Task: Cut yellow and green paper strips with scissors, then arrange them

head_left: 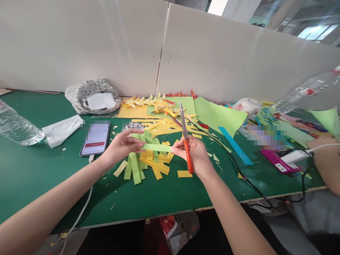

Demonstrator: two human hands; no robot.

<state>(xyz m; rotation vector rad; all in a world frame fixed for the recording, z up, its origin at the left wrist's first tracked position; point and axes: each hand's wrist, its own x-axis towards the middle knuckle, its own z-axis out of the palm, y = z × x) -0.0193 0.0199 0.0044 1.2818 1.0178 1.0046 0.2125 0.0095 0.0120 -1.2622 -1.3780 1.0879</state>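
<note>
Green paper strip [155,147], light and floppy, is pinched at both ends by the left hand [122,144] and right hand [195,154]; the right also clasps scissors [186,141].

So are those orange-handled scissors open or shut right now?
Shut, as far as the view shows: the orange-handled scissors in the right hand point up with their metal blades together as one narrow strip, no gap visible.

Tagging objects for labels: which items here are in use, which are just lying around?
In use: left hand and right hand holding green paper strip; orange scissors; cut strip pile.

Lying about: phone, water bottle, fabric pouch, blue strip.
</note>
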